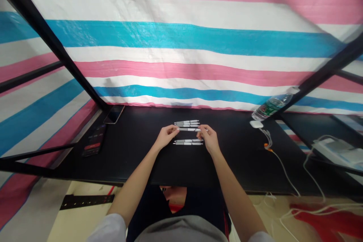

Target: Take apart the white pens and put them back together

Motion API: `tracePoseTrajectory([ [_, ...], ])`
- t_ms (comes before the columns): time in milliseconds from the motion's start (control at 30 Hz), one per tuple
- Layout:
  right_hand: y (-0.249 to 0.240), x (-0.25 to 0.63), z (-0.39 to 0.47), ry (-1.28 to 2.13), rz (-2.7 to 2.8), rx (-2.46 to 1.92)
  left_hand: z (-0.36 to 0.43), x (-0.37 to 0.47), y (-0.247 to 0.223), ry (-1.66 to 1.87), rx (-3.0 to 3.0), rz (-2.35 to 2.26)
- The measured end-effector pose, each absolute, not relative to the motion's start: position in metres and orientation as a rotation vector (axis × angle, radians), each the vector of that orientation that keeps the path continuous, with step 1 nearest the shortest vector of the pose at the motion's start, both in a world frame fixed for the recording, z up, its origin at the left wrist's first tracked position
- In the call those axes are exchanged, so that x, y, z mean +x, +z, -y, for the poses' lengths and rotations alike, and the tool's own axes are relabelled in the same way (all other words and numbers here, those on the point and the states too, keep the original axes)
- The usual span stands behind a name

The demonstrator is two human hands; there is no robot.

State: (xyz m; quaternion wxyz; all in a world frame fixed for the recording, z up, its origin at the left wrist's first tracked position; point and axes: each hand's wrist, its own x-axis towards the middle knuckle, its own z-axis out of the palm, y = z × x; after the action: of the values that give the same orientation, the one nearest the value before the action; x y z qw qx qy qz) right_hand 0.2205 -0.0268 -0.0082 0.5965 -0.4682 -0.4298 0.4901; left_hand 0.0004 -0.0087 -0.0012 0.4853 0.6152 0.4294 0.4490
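Note:
Between my two hands a white and grey pen [188, 129] lies level, pinched at its left end by my left hand [166, 136] and at its right end by my right hand [208, 137]. Just beyond it, several similar pens [187, 123] lie side by side on the black table [136, 159]. Nearer to me, two more pens [188, 142] rest parallel to each other, their right ends close to my right hand's curled fingers. Both hands have their fingers closed around the ends of the one pen.
On the left of the table are a phone with a lit screen [94, 140] and a dark phone [114, 114]. At the right, a clear bottle [272, 106] leans by a black frame bar, with a white charger [256, 124] and cables near it. A striped sheet [181, 41] hangs behind.

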Motion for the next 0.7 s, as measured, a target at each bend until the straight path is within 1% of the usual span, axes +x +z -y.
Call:
tracePoseTrajectory([
  [200, -0.0085, 0.2206, 0.0268, 1.153, 1.007, -1.075, 0.0092, 0.0001, 0.0, 1.058, 1.569, -1.116],
  [400, -0.0086, 0.2216, 0.0255, 1.143, 0.97, -1.096, 0.0102, 0.0005, 0.0004, 1.053, 1.555, -1.059],
  [700, -0.0113, 0.2221, 0.0244, 1.172, 0.909, -1.059, 0.0107, -0.0003, -0.0005, 1.006, 1.628, -1.114],
])
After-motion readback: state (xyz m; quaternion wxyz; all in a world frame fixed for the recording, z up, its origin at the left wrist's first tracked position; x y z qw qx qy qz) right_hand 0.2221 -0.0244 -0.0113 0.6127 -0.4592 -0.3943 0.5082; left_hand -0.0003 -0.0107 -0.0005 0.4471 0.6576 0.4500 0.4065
